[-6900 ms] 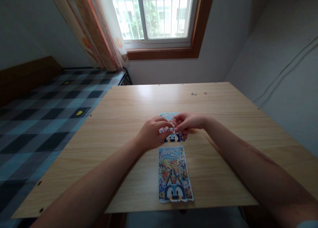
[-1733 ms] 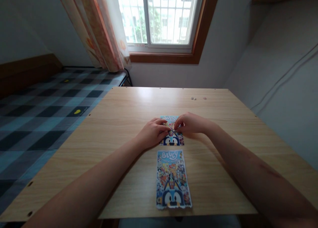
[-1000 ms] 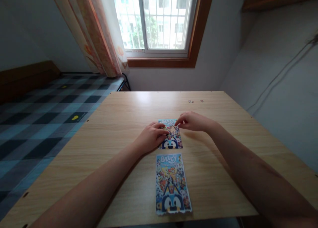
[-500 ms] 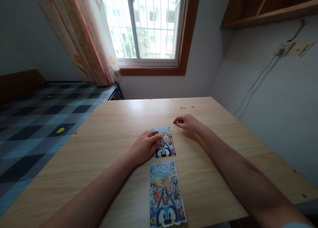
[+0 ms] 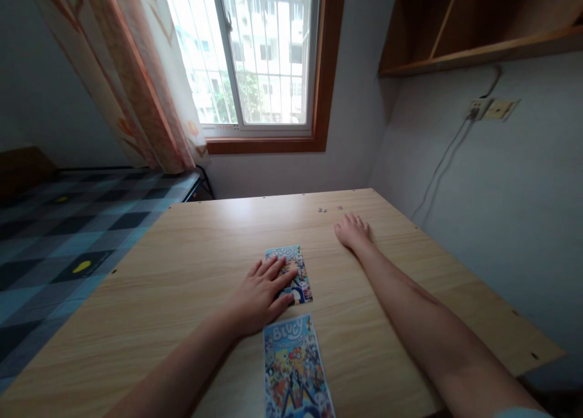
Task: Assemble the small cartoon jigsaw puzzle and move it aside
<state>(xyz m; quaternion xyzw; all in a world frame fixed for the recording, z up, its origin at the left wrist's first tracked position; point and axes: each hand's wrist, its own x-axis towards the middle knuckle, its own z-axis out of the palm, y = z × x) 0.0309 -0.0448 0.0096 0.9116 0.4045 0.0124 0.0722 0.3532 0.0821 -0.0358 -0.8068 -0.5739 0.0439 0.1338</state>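
My left hand (image 5: 264,287) lies with fingers spread across a small Bluey jigsaw puzzle (image 5: 300,279), covering its left side and part of the lower middle. A wood-coloured gap shows near the puzzle's centre, beside the fingers. Below it on the table lies a larger Bluey picture sheet (image 5: 294,360) with the same artwork, its lower end cut off by the view. Farther out to the right, my right hand (image 5: 353,229) rests palm down on the table, fingers apart and nothing seen in it. Just beyond it are a few loose puzzle pieces (image 5: 322,210) and another piece (image 5: 339,208).
The light wooden table (image 5: 204,254) reaches toward the window wall. To the left stands a bed (image 5: 100,223) with a checked cover, beside a curtain (image 5: 132,78). A wooden shelf (image 5: 478,50) and a socket with a cable (image 5: 483,109) are on the right wall.
My right hand has gone from a pinch beside the puzzle to lying spread farther right and away. My left hand's fingers have spread wider. The view has tilted up and turned right.
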